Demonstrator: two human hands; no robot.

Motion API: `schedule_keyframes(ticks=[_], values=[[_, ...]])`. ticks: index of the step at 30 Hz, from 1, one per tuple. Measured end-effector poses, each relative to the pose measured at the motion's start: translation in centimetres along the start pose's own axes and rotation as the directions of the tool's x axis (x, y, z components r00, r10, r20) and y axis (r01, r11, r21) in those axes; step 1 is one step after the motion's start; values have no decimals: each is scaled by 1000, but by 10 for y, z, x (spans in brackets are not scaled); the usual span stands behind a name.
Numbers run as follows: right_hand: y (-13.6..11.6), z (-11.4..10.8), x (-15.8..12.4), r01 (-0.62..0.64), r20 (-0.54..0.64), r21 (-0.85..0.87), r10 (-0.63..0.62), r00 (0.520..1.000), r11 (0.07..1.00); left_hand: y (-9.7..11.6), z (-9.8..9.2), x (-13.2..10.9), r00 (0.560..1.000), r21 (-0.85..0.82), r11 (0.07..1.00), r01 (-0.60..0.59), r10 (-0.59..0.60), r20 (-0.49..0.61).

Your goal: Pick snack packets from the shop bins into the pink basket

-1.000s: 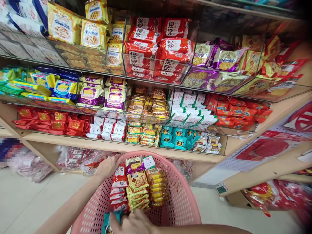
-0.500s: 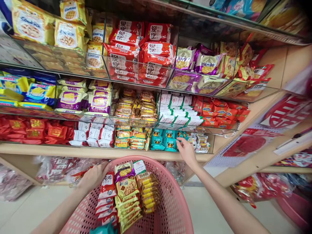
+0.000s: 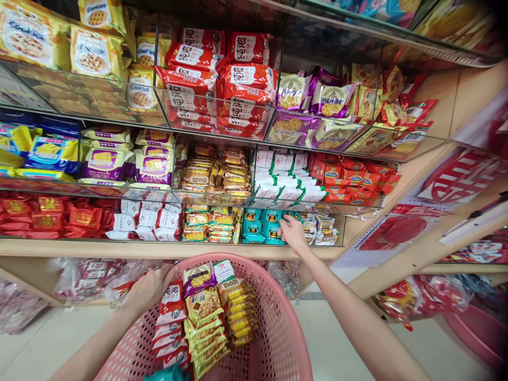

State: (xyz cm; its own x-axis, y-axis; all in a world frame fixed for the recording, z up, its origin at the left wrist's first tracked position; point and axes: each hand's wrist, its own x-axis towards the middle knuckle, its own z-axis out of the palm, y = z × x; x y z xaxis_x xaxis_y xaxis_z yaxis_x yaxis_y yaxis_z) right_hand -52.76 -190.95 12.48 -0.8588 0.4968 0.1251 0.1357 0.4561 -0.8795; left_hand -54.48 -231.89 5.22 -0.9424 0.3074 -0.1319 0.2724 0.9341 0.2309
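Observation:
My left hand (image 3: 151, 288) is closed round the left part of the rim of a pink perforated plastic basket (image 3: 283, 312). Inside lie a red-and-white biscuit packet (image 3: 172, 301), a purple-and-cream packet (image 3: 198, 278), a stack of yellow-gold packets (image 3: 204, 323), a bundle of brown-and-yellow packets (image 3: 240, 312) and a white-green packet (image 3: 224, 270). Part of a teal packet shows at the bottom. My right hand (image 3: 292, 234) reaches to the lowest shelf, its curled fingers closed at the edge of the small teal snack packets (image 3: 273, 225). The fingertips are partly hidden.
Clear-fronted shelf bins hold yellow cookie packs (image 3: 29, 39), red biscuit packs (image 3: 190, 87) and white-green packets (image 3: 278, 188). A wooden ledge (image 3: 87, 246) runs under the lowest row. Bagged goods (image 3: 89, 278) lie below it. Another pink tub (image 3: 476, 328) stands at right.
The view has shifted slightly, moving the shelves left in the picture. My right hand stays at the teal packets, its fingers now more curled against them. My left hand keeps its hold on the basket.

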Motion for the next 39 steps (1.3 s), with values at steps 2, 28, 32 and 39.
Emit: schedule_keyframes(ticks=[2, 28, 32, 39], values=[[-1, 4, 3, -34, -17, -1, 34, 999, 999, 0, -1, 0, 1000, 1, 1000, 4, -4, 14], [-15, 12, 5, -61, -91, -186, 44, 995, 981, 2, -1, -4, 1000, -8, 1000, 6, -6, -2], [-11, 24, -16, 59, -325, -269, -148, 934, 961, 4, -2, -4, 1000, -8, 1000, -12, 12, 3], [7, 56, -30, 105, -561, -471, -390, 730, 876, 5, -4, -5, 1000, 9, 1000, -16, 16, 1]])
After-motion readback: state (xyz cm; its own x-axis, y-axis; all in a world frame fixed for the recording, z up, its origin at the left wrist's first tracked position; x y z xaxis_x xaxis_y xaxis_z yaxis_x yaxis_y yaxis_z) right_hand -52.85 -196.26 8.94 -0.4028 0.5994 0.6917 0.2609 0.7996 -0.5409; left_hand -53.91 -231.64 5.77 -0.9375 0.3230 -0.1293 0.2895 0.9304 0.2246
